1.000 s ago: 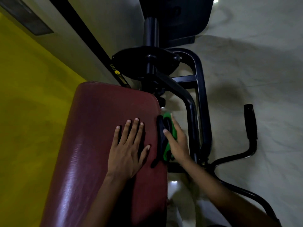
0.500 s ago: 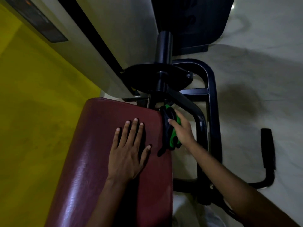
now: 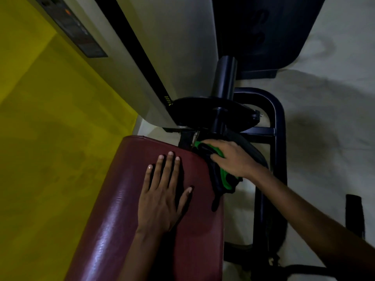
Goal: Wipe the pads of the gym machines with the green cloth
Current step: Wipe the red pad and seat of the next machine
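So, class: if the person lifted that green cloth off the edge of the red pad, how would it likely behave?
Probably floppy: the green cloth bunches under the right hand and a dark tail droops over the red pad edge. Likely light, since loose fingers press it there. It seems unlikely to slide off alone on that glossy pad.

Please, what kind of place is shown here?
Most likely a gym. A dark red vinyl pad sits on a black steel machine frame, with a grip handle beside it, on a pale floor.
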Available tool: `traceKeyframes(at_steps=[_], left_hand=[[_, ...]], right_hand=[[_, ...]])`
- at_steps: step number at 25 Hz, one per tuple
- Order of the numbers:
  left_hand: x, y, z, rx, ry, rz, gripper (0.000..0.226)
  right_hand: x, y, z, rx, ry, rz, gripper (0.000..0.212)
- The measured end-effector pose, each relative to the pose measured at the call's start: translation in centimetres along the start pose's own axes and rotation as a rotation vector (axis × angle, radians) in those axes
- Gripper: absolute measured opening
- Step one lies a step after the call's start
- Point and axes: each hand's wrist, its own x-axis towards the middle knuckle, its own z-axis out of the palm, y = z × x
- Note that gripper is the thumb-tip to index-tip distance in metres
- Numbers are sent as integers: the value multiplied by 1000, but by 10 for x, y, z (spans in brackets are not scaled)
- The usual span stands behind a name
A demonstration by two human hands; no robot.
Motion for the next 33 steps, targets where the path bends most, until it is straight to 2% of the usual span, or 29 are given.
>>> traceKeyframes(at_steps=[4,6,8,10,13,16,18,20,24,28,33], left_hand=[[-6,-16,-6,3,24,-54,70],[-7,-16,-8,3,11,-51,70],[-7,-17,-9,0,10,-45,70],[-9,-22,-11,-1,10,-42,70],[-14,-36,-14,2,28,-49,69],[-17,-40,-12,-29,36,-33,69],[-16,-40,-10,-40,46,-23,69],[-17,-42,-10,-48,60,-31,69],[-21,-45,-12,-81,90,-129,69],[-22,-45,-13,-79,82,-120,69],[-22,-45,-16,-138,81,-119,68]], right_hand=[[8,-32,-9,-273,-81,-29,47],[38,-67,-3,-400,-121,-128,46],[68,-92,3,-357,-163,-179,45],[87,-86,0,-224,-275,-83,42],[101,-77,-2,-230,-466,77,40],[124,-108,13,-95,-445,16,21],[133,-122,16,-2,-418,-29,17],[130,-109,12,19,-397,-24,28],[130,-98,9,-41,-454,11,33],[153,-133,31,21,-405,-108,39],[137,-119,7,-3,-402,-159,49]])
